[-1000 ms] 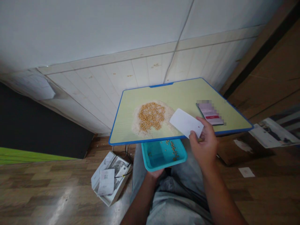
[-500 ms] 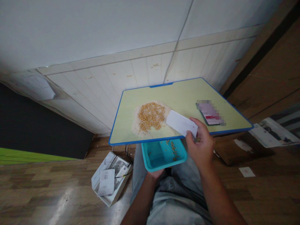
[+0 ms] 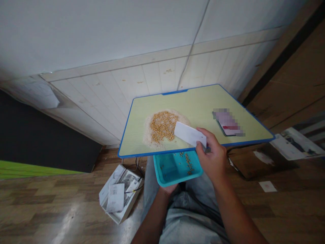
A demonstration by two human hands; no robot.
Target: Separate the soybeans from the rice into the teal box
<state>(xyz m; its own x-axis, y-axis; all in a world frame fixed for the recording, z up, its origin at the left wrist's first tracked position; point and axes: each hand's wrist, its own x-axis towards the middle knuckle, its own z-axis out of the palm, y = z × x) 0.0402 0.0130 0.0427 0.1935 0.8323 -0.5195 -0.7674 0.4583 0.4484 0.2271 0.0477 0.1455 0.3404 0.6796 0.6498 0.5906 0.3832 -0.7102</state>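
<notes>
My right hand (image 3: 212,152) pinches one end of a white card (image 3: 189,134), whose far end lies at the right edge of a pile of soybeans (image 3: 162,125). Pale grains that look like rice (image 3: 149,137) surround and mix with the beans on the small table (image 3: 200,98). Below the table's front edge, over my lap, is a turquoise plastic tub (image 3: 170,169) with some soybeans along its right side. My left hand (image 3: 169,188) holds the tub from beneath at its near side; most of its fingers are hidden under it.
A phone (image 3: 227,123), partly blurred out, lies on the right of the table. On the floor to the left stands an open white box (image 3: 127,203) with cables and papers. A paneled wall (image 3: 152,76) rises behind the table, and cardboard (image 3: 291,84) stands at the right.
My right hand has moved the white card left, up to the edge of the soybean pile. The tub and my left hand stay nearly where they were.
</notes>
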